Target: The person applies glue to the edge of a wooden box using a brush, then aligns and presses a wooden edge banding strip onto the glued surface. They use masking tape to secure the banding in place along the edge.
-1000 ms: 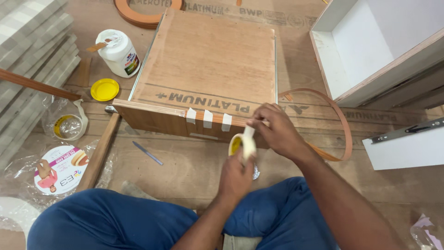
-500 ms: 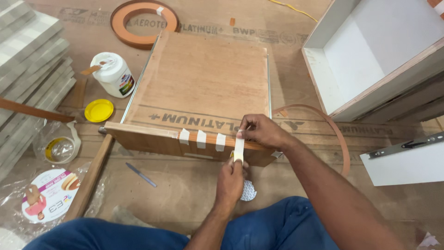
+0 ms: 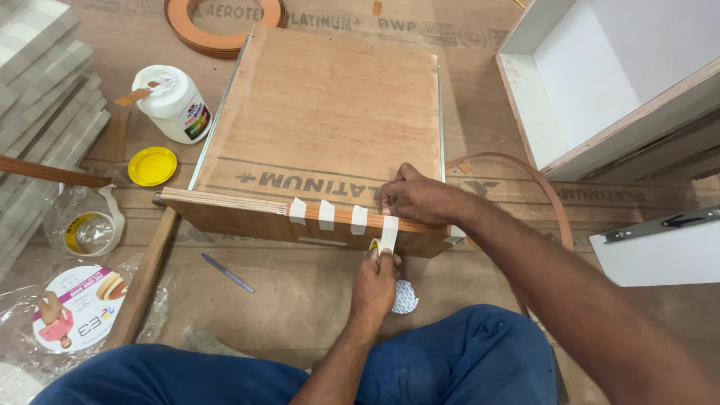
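press each strip flat across the top edge, then pull taut down the face before rubbing, so the banding sits tight with no lift; worth keeping the spacing even with the three strips [image 3: 327,214] already on. right hand [image 3: 420,201] lying flat on the panel [image 3: 322,112], fingers close together, pinning the top end of the tape strip [image 3: 388,231] at the front edge. left hand [image 3: 375,281] below that edge, thumb and fingers pinching the lower end of the strip, drawing it down the panel's face. strip thus stretched between both hands, touching each, just right of the other strips. tape roll only glimpsed behind the left fingers, hard to tell more. glue bottle [image 3: 174,103] and yellow cap [image 3: 152,166] well apart, off to the left; banding coil [image 3: 217,34] beyond the panel's far side.
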